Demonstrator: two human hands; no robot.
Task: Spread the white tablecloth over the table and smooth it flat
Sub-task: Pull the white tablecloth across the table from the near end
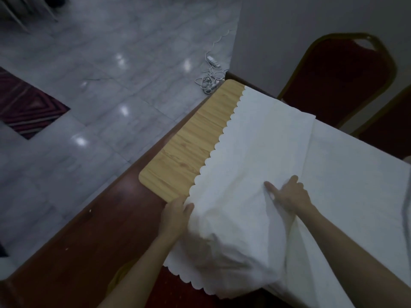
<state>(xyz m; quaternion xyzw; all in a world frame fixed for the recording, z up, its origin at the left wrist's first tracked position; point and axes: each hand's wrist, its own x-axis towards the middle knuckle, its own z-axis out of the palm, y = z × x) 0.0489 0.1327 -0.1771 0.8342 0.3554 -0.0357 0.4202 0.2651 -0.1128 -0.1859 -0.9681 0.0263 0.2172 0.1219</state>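
A white tablecloth with a scalloped edge covers most of a light wooden table; a strip of bare wood shows at the table's left end. The cloth is still folded over in part, and a bunched corner hangs over the near edge. My left hand grips the cloth's scalloped edge at the table's near corner. My right hand lies on top of the cloth near the front edge, with fingers pinching a raised fold.
A red upholstered chair with a gold frame stands behind the table against a white wall. A dark red wooden surface runs beside the table on the left. On the marble floor lie white cables with a power strip and a patterned rug.
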